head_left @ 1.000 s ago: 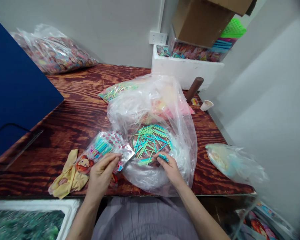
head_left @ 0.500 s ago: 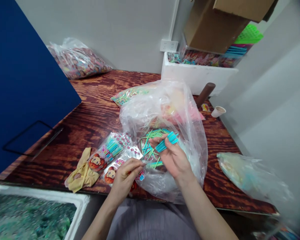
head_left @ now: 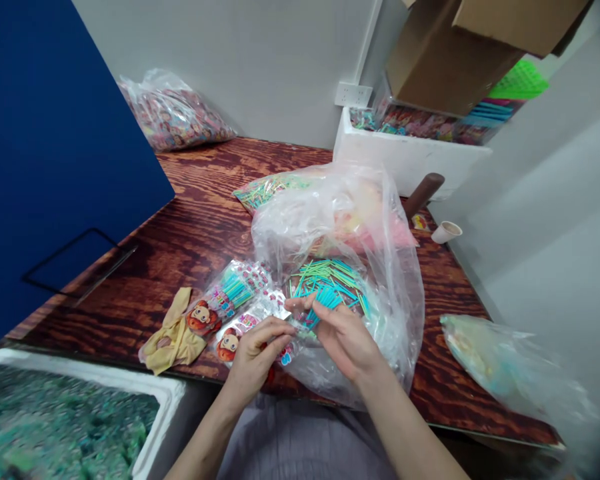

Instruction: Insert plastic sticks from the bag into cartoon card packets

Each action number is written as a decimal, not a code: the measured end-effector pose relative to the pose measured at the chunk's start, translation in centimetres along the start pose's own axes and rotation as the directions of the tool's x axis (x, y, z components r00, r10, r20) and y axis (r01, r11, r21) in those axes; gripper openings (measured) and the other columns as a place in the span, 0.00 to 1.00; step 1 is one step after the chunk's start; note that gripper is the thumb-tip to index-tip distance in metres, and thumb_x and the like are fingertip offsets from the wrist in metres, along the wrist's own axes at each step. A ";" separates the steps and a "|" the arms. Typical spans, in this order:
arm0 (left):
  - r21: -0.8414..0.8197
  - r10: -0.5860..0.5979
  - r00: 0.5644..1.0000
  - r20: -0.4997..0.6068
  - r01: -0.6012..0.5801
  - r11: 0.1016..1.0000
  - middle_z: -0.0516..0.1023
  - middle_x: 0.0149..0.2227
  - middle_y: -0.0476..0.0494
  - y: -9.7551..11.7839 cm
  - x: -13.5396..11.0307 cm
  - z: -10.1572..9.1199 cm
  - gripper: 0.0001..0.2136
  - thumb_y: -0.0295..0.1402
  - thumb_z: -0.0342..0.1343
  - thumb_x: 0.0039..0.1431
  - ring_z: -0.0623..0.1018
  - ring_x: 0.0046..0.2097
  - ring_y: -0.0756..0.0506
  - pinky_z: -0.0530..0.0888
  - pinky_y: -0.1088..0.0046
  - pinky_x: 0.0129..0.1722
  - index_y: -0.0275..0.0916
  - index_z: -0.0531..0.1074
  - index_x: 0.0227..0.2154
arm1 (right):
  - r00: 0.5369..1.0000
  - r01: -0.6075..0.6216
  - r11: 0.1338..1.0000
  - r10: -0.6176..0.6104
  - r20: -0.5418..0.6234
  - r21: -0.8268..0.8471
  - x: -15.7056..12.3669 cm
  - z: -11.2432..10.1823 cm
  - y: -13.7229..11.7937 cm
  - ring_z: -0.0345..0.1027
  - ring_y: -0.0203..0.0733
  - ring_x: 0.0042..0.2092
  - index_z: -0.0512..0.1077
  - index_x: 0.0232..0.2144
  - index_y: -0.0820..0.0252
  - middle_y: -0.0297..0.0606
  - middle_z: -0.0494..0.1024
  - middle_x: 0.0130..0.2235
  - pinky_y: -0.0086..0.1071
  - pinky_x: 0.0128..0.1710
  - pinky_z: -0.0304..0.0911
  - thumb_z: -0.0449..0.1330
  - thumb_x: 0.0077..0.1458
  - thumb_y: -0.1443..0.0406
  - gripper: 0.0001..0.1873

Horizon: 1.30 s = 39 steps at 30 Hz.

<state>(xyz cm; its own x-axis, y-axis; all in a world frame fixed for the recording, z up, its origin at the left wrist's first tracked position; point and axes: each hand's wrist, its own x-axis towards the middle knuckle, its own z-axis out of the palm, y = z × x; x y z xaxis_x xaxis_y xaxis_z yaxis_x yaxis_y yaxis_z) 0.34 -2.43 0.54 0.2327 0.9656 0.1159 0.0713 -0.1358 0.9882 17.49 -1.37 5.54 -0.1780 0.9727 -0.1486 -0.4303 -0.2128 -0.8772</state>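
My right hand [head_left: 347, 337] grips a small bundle of blue sticks [head_left: 321, 305] over the mouth of a big clear plastic bag [head_left: 380, 280]. Loose blue and green sticks [head_left: 330, 277] lie inside that bag. My left hand [head_left: 255, 353] pinches a small clear printed packet [head_left: 247, 327] with a cartoon face, its open end against the bundle's tips. A filled packet [head_left: 225, 297] of the same kind lies just left of it on the wooden table [head_left: 200, 227].
A yellow cloth [head_left: 173, 333] lies at the table's front left. A white foam box [head_left: 405, 157] of packets, a brown handle [head_left: 423, 193] and a small cup [head_left: 445, 232] stand at the back right. Another clear bag [head_left: 500, 373] lies right. A foam bin [head_left: 80, 427] sits below left.
My right hand picked a bundle of blue sticks out of the big bag, lifted it, then brought it down to the packet in my left hand. The camera view shifted left.
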 end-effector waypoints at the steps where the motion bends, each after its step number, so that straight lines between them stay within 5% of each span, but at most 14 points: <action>1: -0.002 0.002 1.000 -0.005 -0.002 1.000 0.80 0.36 0.43 0.1 0.0 0.0 0.08 0.36 0.58 0.60 0.78 0.40 0.44 0.73 0.70 0.41 0.42 0.81 0.34 | 1.000 -0.003 0.999 0.004 0.008 -0.047 -0.4 0.1 -0.1 0.69 0.50 0.56 0.76 0.33 0.56 0.40 0.81 0.46 0.46 0.61 0.57 0.64 0.56 0.56 0.10; 8: -0.041 -0.009 0.999 -0.043 0.007 0.999 0.79 0.37 0.43 0.6 0.0 0.4 0.06 0.36 0.59 0.59 0.77 0.41 0.44 0.74 0.70 0.41 0.42 0.80 0.35 | 0.993 0.083 0.971 -0.101 -0.068 -0.225 -2.2 0.6 -0.8 0.73 0.46 0.51 0.60 0.60 0.44 0.39 0.74 0.56 0.42 0.53 0.66 0.60 0.61 0.54 0.27; 13: -0.142 -0.024 0.997 -0.070 0.013 0.990 0.78 0.38 0.45 0.4 0.1 0.7 0.06 0.35 0.60 0.58 0.77 0.43 0.45 0.74 0.72 0.43 0.42 0.79 0.37 | 0.976 0.165 0.856 -0.213 -0.044 -0.491 -2.7 0.9 -0.8 0.71 0.46 0.52 0.73 0.47 0.50 0.38 0.77 0.50 0.38 0.54 0.63 0.54 0.65 0.55 0.14; 18: -0.267 -0.100 0.989 -0.109 0.068 0.961 0.77 0.35 0.48 0.4 -0.1 0.9 0.05 0.34 0.62 0.56 0.76 0.39 0.48 0.73 0.74 0.40 0.41 0.77 0.35 | 0.935 0.235 0.793 -0.343 -0.093 -0.562 -3.3 1.1 -0.2 0.68 0.43 0.53 0.67 0.50 0.51 0.37 0.75 0.50 0.36 0.52 0.63 0.56 0.64 0.59 0.13; 23: -0.306 -0.180 0.984 -0.020 0.165 0.938 0.77 0.33 0.49 0.7 -0.5 0.5 0.06 0.35 0.63 0.54 0.75 0.36 0.49 0.72 0.76 0.38 0.40 0.76 0.34 | 0.935 0.278 0.628 -0.352 0.054 -0.727 -3.8 1.0 -0.1 0.69 0.42 0.48 0.71 0.44 0.52 0.36 0.75 0.45 0.35 0.49 0.62 0.53 0.65 0.65 0.08; 33: -0.361 -0.241 0.970 0.021 0.232 0.903 0.78 0.35 0.48 0.9 -0.8 0.3 0.09 0.37 0.64 0.54 0.77 0.40 0.48 0.73 0.76 0.41 0.41 0.77 0.37 | 0.930 0.316 0.533 -0.340 0.143 -0.785 -3.7 1.5 -0.1 0.63 0.45 0.57 0.72 0.42 0.54 0.40 0.72 0.52 0.41 0.57 0.57 0.55 0.66 0.63 0.07; 36: -0.395 -0.254 0.965 0.064 0.258 0.882 0.81 0.39 0.46 1.1 -0.8 0.4 0.13 0.38 0.64 0.54 0.78 0.45 0.45 0.73 0.72 0.46 0.42 0.77 0.43 | 0.940 0.323 0.571 -0.285 0.186 -0.755 -4.0 2.0 -0.2 0.64 0.45 0.56 0.74 0.41 0.54 0.40 0.73 0.51 0.41 0.57 0.58 0.57 0.65 0.62 0.06; 39: -0.351 -0.303 0.953 0.019 0.290 0.890 0.81 0.39 0.44 1.1 -0.7 -0.6 0.14 0.39 0.64 0.53 0.79 0.43 0.44 0.75 0.71 0.42 0.41 0.78 0.42 | 0.956 0.293 0.752 -0.245 0.162 -0.590 -3.4 0.9 -0.3 0.69 0.44 0.53 0.73 0.47 0.52 0.38 0.75 0.50 0.39 0.54 0.62 0.56 0.65 0.61 0.10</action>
<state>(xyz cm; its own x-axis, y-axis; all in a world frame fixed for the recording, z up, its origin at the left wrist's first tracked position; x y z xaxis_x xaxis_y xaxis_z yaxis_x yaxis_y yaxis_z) -0.35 -3.11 1.65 0.2190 0.9569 -0.1906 -0.2094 0.2369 0.9487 17.41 -4.70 6.70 -0.2082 0.9670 0.1470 0.1460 0.1793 -0.9729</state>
